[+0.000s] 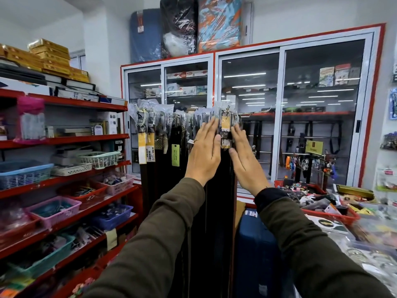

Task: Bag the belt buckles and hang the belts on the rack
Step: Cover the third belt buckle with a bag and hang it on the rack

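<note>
Where bagged belts (pixel 225 130) hang — left hand (pixel 204 155), right hand (pixel 245 166) flat alongside

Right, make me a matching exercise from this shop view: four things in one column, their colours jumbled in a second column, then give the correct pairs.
Things:
1. suitcase standing on the floor right of the hanging belts
2. tag hanging just left of the left hand
3. basket at the left end of the third shelf down
4. stacked boxes on top of the left shelving

Colours:
A. gold
B. light green
C. dark blue
D. pale blue

Pairs: 1-C, 2-B, 3-D, 4-A
</note>
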### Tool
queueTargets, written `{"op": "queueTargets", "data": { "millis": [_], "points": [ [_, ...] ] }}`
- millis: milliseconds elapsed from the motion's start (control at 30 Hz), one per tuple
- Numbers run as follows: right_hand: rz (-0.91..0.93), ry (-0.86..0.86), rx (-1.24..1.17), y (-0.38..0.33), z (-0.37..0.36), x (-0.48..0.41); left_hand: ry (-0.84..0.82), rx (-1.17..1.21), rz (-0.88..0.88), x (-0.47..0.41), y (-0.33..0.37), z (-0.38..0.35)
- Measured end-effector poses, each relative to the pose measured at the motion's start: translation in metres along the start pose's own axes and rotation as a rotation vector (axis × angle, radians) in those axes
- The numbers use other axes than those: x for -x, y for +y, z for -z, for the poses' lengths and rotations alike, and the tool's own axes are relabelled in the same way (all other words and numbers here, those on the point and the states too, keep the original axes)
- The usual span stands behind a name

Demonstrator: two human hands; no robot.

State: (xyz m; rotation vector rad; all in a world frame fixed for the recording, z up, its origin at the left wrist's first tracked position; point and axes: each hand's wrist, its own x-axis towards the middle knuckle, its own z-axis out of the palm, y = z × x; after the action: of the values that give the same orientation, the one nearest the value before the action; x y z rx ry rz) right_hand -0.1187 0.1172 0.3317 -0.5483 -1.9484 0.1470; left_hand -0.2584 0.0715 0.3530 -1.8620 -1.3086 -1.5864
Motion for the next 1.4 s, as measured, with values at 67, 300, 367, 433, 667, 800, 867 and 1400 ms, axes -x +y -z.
{"op": "queueTargets", "data": {
  "millis": [67, 300, 367, 433, 667, 800, 867, 1400],
  "points": [
    [0.019, -0.059, 0.073, 0.005, -0.002, -0.003, -0.074, -0.13, -0.068, 0.0, -0.011, 0.0],
    [-0.035, -0.153, 0.271, 0.01, -0.007, -0.022, -0.223, -0.329, -0.037, -0.015, -0.031, 0.006],
    [-0.056, -0.149, 0.278, 0.008, -0.009, -0.024, -0.253, -0.354, -0.029, -0.019, -0.032, 0.008],
    [-0.075, -0.135, 0.279, 0.004, -0.012, -0.022, -0.264, -0.385, -0.03, -0.019, -0.03, 0.011],
    [-0.032, 0.066, 0.297, -0.02, -0.031, -0.007, -0.075, -0.467, -0.124, 0.007, -0.037, 0.037],
    [0.032, 0.13, 0.265, -0.039, -0.052, -0.005, 0.067, -0.447, -0.132, 0.019, -0.053, 0.071],
    [0.062, 0.122, 0.232, -0.051, -0.064, -0.009, 0.117, -0.421, -0.12, 0.023, -0.063, 0.089],
    [0.238, -0.1, 0.335, -0.109, -0.167, -0.05, -0.024, -0.237, -0.022, 0.027, -0.147, 0.161]
  ]
}}
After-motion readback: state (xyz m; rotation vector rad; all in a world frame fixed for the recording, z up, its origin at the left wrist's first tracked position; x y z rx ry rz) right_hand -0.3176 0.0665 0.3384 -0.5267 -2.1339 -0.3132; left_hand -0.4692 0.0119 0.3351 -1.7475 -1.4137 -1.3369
